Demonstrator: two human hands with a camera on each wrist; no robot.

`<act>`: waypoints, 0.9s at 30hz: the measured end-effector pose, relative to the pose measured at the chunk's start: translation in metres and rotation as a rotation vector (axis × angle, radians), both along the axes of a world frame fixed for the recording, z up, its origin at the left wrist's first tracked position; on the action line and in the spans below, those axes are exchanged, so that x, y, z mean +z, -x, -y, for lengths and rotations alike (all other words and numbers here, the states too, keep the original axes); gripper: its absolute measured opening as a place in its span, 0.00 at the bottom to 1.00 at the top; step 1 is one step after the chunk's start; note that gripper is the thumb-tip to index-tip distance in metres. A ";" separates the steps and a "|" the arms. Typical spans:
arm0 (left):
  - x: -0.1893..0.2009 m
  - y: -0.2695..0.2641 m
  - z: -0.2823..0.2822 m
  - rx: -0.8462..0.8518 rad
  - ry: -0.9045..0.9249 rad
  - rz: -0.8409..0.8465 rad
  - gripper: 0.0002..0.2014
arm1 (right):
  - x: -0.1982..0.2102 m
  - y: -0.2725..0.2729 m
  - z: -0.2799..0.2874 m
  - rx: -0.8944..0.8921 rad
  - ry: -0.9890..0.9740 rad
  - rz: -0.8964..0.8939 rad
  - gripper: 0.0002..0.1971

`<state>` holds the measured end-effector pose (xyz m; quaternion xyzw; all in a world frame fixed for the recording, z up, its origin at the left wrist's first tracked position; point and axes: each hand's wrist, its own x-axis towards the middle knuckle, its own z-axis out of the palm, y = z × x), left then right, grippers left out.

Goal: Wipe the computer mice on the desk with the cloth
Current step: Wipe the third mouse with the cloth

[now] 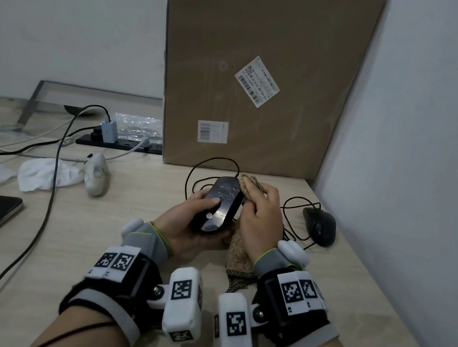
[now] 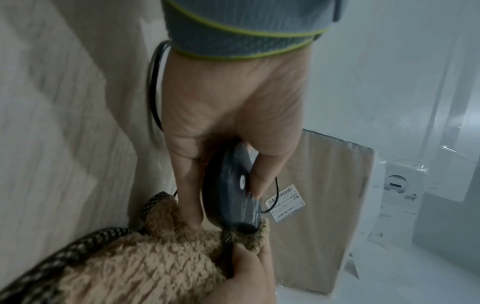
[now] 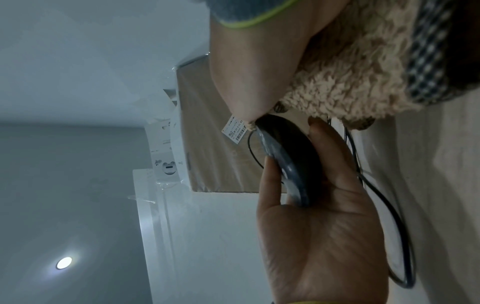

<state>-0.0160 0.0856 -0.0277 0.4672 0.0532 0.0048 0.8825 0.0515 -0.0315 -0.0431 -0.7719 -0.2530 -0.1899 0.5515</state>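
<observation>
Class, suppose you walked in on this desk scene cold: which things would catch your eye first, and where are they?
At the centre, the left hand grips a black mouse turned on its side, while the right hand presses a fluffy tan cloth against it. Behind stands a tall cardboard box; a second black mouse lies to the right.

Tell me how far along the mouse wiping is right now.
Midway, as far as I can tell. In hand: the left hand holds a black mouse tilted up while the right hand presses the tan cloth against its side. Left: the second black mouse by the wall and the white mouse lie on the desk; whether either is already wiped cannot be told.
</observation>
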 end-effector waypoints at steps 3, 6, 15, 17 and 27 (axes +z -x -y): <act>-0.005 -0.006 -0.003 0.034 0.021 0.016 0.16 | -0.002 -0.002 0.000 -0.003 0.064 0.016 0.23; -0.010 -0.012 -0.007 0.054 0.086 -0.011 0.21 | -0.004 -0.001 -0.001 0.036 0.138 0.061 0.23; -0.004 -0.016 -0.015 0.193 0.179 0.008 0.28 | -0.001 0.011 -0.003 0.255 0.280 0.167 0.23; -0.005 -0.017 -0.014 0.187 0.163 -0.007 0.27 | 0.000 0.012 -0.002 0.203 0.293 0.179 0.25; -0.007 -0.010 -0.006 0.006 0.035 -0.039 0.19 | 0.009 0.012 0.002 -0.081 0.360 0.023 0.30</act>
